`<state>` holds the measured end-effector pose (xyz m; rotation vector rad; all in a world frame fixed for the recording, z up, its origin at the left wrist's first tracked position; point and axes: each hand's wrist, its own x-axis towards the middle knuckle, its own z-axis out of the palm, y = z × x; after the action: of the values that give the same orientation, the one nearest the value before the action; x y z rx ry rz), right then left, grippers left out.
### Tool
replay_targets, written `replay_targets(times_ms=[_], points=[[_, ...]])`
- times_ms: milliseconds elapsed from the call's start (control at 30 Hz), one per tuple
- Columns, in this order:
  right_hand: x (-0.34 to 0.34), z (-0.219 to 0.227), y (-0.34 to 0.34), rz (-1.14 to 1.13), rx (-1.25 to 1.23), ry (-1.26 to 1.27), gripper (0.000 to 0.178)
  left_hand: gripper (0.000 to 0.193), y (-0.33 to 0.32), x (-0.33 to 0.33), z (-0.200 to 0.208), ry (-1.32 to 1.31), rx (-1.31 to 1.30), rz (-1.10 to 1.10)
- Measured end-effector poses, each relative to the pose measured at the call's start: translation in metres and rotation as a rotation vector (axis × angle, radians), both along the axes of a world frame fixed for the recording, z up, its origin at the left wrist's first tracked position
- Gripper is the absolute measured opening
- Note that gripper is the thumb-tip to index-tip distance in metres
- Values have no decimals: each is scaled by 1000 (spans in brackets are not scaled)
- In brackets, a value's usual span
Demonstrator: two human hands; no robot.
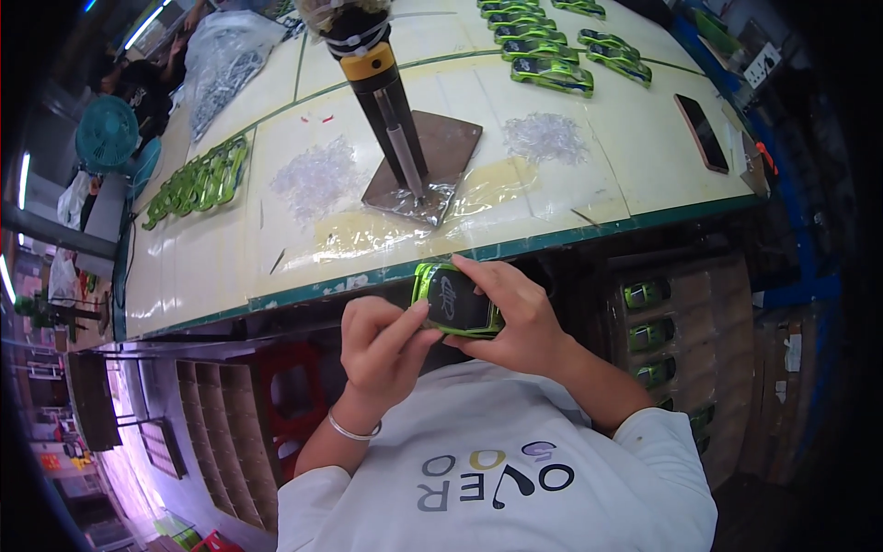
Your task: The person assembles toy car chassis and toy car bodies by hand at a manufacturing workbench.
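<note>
A green and black toy car body [454, 302] is held just off the table's near edge, in front of my chest. My right hand [520, 317] grips it from the right, fingers along the far side and thumb underneath. On its left side, the index finger and thumb of my left hand [375, 348] are closed at the near edge. Whether a small part sits between those left fingertips is hidden. Beyond the car, two heaps of small clear plastic pieces [317, 179] lie on the table [349, 267].
A black post [397, 129] rises from a brown plate on the table. Green car bodies stand in rows at the far right [550, 75] and left [204, 179]. A phone [701, 133] lies at right. Below it, a tray [708, 294] holds more cars. A red stool [296, 382] is lower left.
</note>
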<state>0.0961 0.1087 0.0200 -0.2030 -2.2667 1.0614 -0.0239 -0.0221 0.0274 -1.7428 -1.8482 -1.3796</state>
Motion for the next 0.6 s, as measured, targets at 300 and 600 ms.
replay_targets(times_ms=[300, 600], points=[[5, -19, 4, -31, -44, -91, 66, 37, 0, -2, 5, 346, -267, -45], [18, -34, -16, -138, 99, -119, 66, 29, -8, 19, -37, -618, -81, -47]])
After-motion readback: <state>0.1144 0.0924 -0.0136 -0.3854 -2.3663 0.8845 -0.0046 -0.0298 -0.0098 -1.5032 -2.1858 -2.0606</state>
